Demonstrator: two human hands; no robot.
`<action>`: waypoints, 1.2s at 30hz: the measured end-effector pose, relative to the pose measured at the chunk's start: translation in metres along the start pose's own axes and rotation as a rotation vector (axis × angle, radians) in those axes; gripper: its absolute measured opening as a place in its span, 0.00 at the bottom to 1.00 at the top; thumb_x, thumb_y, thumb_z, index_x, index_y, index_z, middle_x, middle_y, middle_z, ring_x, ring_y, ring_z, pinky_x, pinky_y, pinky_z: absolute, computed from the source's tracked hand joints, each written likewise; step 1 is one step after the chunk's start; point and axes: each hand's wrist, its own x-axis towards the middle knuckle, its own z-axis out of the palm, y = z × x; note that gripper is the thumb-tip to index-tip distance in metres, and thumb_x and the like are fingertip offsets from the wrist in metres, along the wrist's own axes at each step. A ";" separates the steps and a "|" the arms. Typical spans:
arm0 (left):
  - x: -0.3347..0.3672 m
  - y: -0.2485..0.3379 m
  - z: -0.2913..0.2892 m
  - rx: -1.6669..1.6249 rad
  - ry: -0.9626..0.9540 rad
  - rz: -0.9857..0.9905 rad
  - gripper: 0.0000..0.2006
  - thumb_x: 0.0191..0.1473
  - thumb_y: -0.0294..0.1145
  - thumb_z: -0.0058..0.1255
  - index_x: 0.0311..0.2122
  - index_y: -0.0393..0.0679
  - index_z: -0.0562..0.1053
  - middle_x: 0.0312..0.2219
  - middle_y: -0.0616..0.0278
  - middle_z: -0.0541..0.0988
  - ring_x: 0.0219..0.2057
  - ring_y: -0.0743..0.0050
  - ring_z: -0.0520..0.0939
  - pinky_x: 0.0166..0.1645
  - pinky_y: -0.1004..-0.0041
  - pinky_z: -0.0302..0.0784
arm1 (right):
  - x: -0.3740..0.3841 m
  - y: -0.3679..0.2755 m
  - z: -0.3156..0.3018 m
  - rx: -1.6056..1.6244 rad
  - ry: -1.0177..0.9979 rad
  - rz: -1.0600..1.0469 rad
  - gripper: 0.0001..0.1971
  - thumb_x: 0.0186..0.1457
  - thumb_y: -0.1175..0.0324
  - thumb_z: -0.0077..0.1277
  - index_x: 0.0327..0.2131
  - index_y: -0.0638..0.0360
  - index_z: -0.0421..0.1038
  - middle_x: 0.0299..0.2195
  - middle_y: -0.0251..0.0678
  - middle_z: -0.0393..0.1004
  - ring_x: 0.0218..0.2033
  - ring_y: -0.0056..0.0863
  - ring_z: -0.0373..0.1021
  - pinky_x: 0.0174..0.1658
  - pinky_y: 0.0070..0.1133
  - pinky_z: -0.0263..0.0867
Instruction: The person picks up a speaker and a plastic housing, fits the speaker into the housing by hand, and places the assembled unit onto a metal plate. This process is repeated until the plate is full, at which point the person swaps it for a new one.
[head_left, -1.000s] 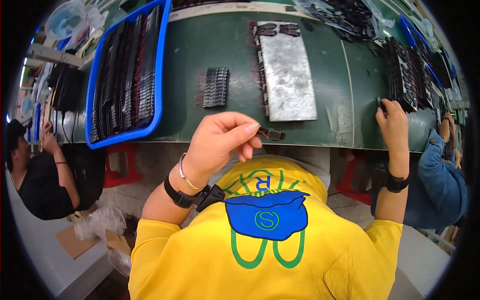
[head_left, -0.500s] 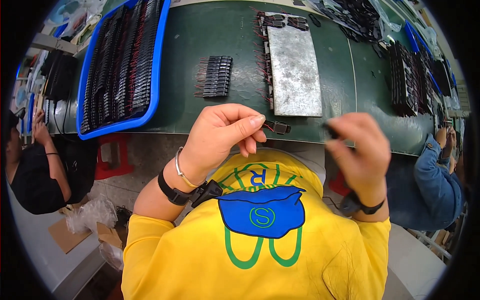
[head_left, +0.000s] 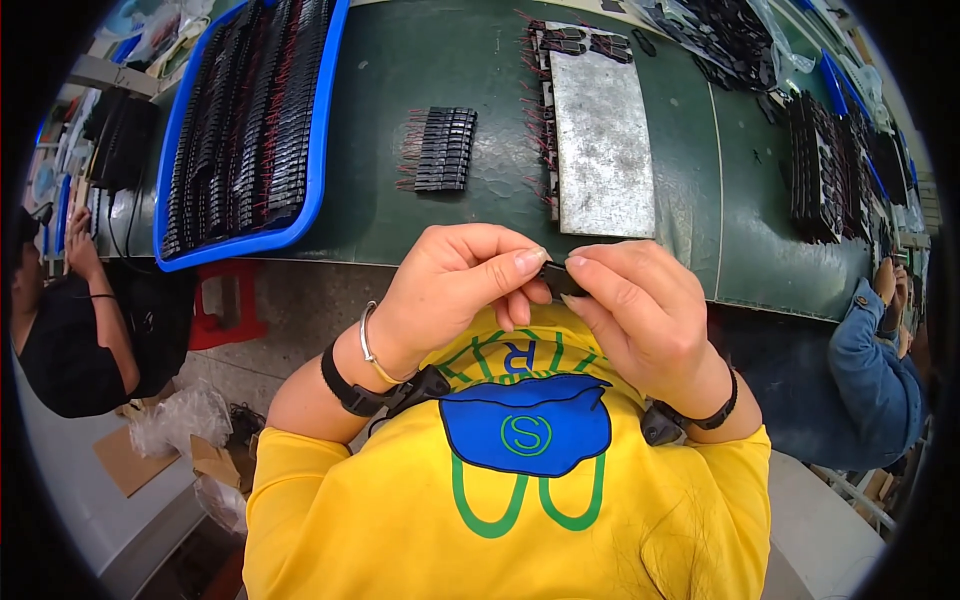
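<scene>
Just past the table's near edge, both my hands meet on one small black part (head_left: pixel 566 279). My left hand (head_left: pixel 462 278) pinches its left end between thumb and fingers. From the other side, the thumb and fingertips of my right hand (head_left: pixel 655 308) grip its right end. The fingers cover much of the part, and no red wires show on it now. Beyond my hands, a short row of black parts with red wire leads (head_left: pixel 445 150) lies on the green table (head_left: pixel 375 180). Right of that row is a grey metal plate (head_left: pixel 603 150), with wired black parts along its left and far edges.
A blue tray (head_left: pixel 317 160) packed with rows of wired black parts stands at the left. Loose black pieces (head_left: pixel 735 45) lie by clear plastic at the far right, and black stacks (head_left: pixel 815 170) stand nearer. Other people's hands are at both sides; a red stool (head_left: pixel 225 310) stands below.
My right hand has come in from the right with a blurred black piece and now meets my left hand. The wired black part seen at my left fingertips is now covered.
</scene>
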 end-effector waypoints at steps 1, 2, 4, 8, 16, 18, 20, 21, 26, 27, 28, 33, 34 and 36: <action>-0.001 0.000 -0.001 -0.005 0.003 -0.003 0.10 0.59 0.31 0.48 0.37 0.34 0.75 0.25 0.60 0.80 0.22 0.83 0.78 0.27 0.83 0.74 | 0.000 -0.001 0.001 0.008 -0.012 0.020 0.17 0.37 0.81 0.60 0.36 0.68 0.73 0.33 0.45 0.75 0.31 0.40 0.73 0.32 0.27 0.70; -0.001 0.000 -0.001 -0.009 0.005 -0.006 0.10 0.59 0.31 0.48 0.38 0.34 0.75 0.26 0.60 0.80 0.22 0.83 0.78 0.27 0.83 0.75 | 0.000 -0.001 0.001 0.006 -0.012 0.019 0.17 0.37 0.81 0.60 0.36 0.68 0.73 0.33 0.45 0.75 0.31 0.40 0.73 0.32 0.27 0.70; -0.001 0.000 -0.001 -0.013 0.007 -0.008 0.10 0.60 0.31 0.48 0.38 0.34 0.75 0.26 0.60 0.80 0.22 0.83 0.78 0.27 0.83 0.75 | 0.000 0.000 0.002 0.010 -0.006 0.019 0.17 0.37 0.81 0.60 0.36 0.68 0.72 0.32 0.45 0.75 0.30 0.40 0.73 0.32 0.27 0.70; 0.000 -0.001 0.001 -0.010 -0.002 0.011 0.09 0.59 0.29 0.47 0.39 0.33 0.74 0.26 0.54 0.81 0.23 0.78 0.80 0.27 0.81 0.77 | 0.000 0.000 -0.003 0.010 -0.010 0.024 0.18 0.37 0.82 0.60 0.37 0.68 0.72 0.32 0.44 0.75 0.29 0.40 0.73 0.31 0.27 0.70; -0.002 0.006 0.015 0.107 -0.004 0.060 0.07 0.57 0.28 0.51 0.37 0.35 0.75 0.26 0.62 0.79 0.24 0.85 0.77 0.29 0.84 0.74 | -0.001 0.001 -0.009 -0.019 0.029 -0.021 0.18 0.37 0.83 0.59 0.37 0.69 0.72 0.32 0.45 0.75 0.28 0.38 0.72 0.30 0.26 0.70; -0.005 0.003 0.019 0.141 0.019 0.171 0.06 0.54 0.26 0.54 0.35 0.35 0.75 0.26 0.64 0.79 0.24 0.86 0.77 0.30 0.84 0.73 | -0.001 0.001 -0.007 -0.029 0.044 -0.039 0.18 0.36 0.83 0.59 0.37 0.70 0.72 0.31 0.45 0.74 0.28 0.38 0.72 0.30 0.26 0.70; -0.006 -0.001 0.020 0.162 0.028 0.228 0.05 0.53 0.25 0.56 0.35 0.36 0.75 0.26 0.65 0.79 0.24 0.86 0.76 0.30 0.85 0.73 | -0.001 0.001 -0.005 -0.066 0.055 -0.091 0.18 0.36 0.83 0.58 0.36 0.70 0.72 0.31 0.45 0.74 0.28 0.38 0.72 0.30 0.26 0.70; -0.006 -0.004 0.019 0.253 0.064 0.291 0.05 0.51 0.24 0.58 0.34 0.36 0.75 0.26 0.65 0.79 0.24 0.86 0.77 0.29 0.84 0.73 | -0.001 0.001 -0.004 -0.083 0.060 -0.118 0.18 0.36 0.84 0.58 0.36 0.70 0.72 0.31 0.45 0.74 0.28 0.38 0.72 0.30 0.26 0.70; -0.008 0.007 0.023 0.684 0.106 0.551 0.07 0.45 0.22 0.61 0.31 0.37 0.76 0.23 0.62 0.78 0.23 0.79 0.78 0.28 0.82 0.72 | 0.002 0.002 -0.009 0.006 0.105 -0.097 0.16 0.38 0.83 0.58 0.36 0.69 0.73 0.32 0.43 0.74 0.27 0.36 0.72 0.31 0.25 0.70; -0.009 0.010 0.024 0.799 0.101 0.615 0.07 0.44 0.21 0.61 0.31 0.37 0.76 0.23 0.61 0.78 0.23 0.77 0.79 0.28 0.81 0.72 | 0.002 0.000 -0.014 0.093 0.094 0.007 0.16 0.39 0.82 0.58 0.36 0.68 0.73 0.31 0.43 0.75 0.27 0.35 0.72 0.31 0.24 0.70; -0.009 0.011 0.024 0.803 0.097 0.616 0.07 0.44 0.21 0.61 0.31 0.37 0.76 0.23 0.61 0.78 0.23 0.77 0.79 0.28 0.81 0.72 | 0.002 -0.001 -0.019 0.179 0.082 0.111 0.15 0.40 0.81 0.58 0.36 0.68 0.73 0.31 0.42 0.75 0.27 0.34 0.72 0.30 0.23 0.69; -0.006 0.006 0.019 0.918 0.024 0.869 0.09 0.45 0.20 0.60 0.34 0.35 0.75 0.26 0.58 0.79 0.24 0.75 0.78 0.28 0.80 0.71 | -0.004 0.009 -0.019 0.449 -0.047 0.206 0.14 0.43 0.77 0.60 0.37 0.66 0.74 0.29 0.39 0.75 0.25 0.33 0.71 0.29 0.22 0.67; -0.006 0.004 0.018 0.922 0.023 0.902 0.09 0.45 0.20 0.60 0.34 0.35 0.75 0.25 0.58 0.79 0.24 0.74 0.78 0.28 0.79 0.71 | -0.005 0.012 -0.018 0.449 -0.044 0.208 0.14 0.43 0.77 0.60 0.37 0.66 0.74 0.29 0.39 0.75 0.25 0.33 0.71 0.29 0.22 0.67; -0.004 0.001 0.018 0.927 0.021 0.933 0.09 0.45 0.21 0.60 0.34 0.36 0.75 0.25 0.58 0.79 0.23 0.73 0.78 0.28 0.79 0.71 | -0.008 0.016 -0.013 0.452 -0.005 0.111 0.13 0.43 0.76 0.60 0.36 0.66 0.73 0.26 0.39 0.74 0.25 0.34 0.71 0.28 0.22 0.66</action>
